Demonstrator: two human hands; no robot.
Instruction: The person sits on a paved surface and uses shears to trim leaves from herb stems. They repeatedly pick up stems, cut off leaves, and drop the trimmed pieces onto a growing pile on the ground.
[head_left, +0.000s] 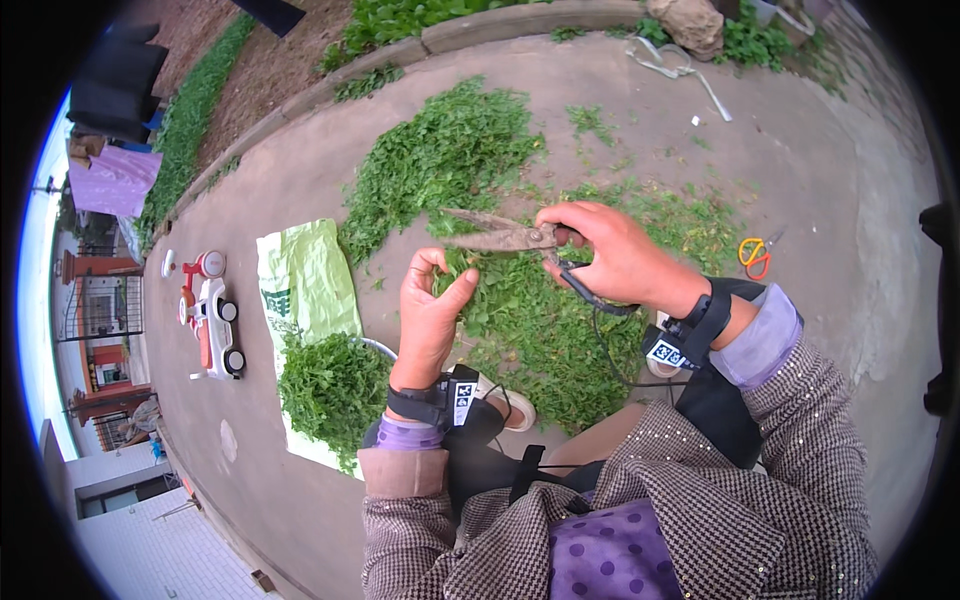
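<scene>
My right hand (619, 251) grips a pair of scissors (499, 234) with dark handles and worn, soiled blades. The blades are parted and point left, just above my left hand (435, 315). Between the thumb and fingers of that hand is a small sprig of leafy greens (459, 271). Below both hands, a spread of cut greens (555, 345) covers the concrete between my shoes. Farther out lies a larger heap of greens (442, 150). A bunch of leafy greens (334, 390) rests at the left on a light green plastic sack (307, 262).
Orange-handled scissors (756, 255) lie on the concrete at the right. A white and red ride-on toy (214, 322) stands at the left. A concrete curb (525, 28) edges the planted bed, with a rock (686, 26) beside it. A white strap (679, 70) lies nearby.
</scene>
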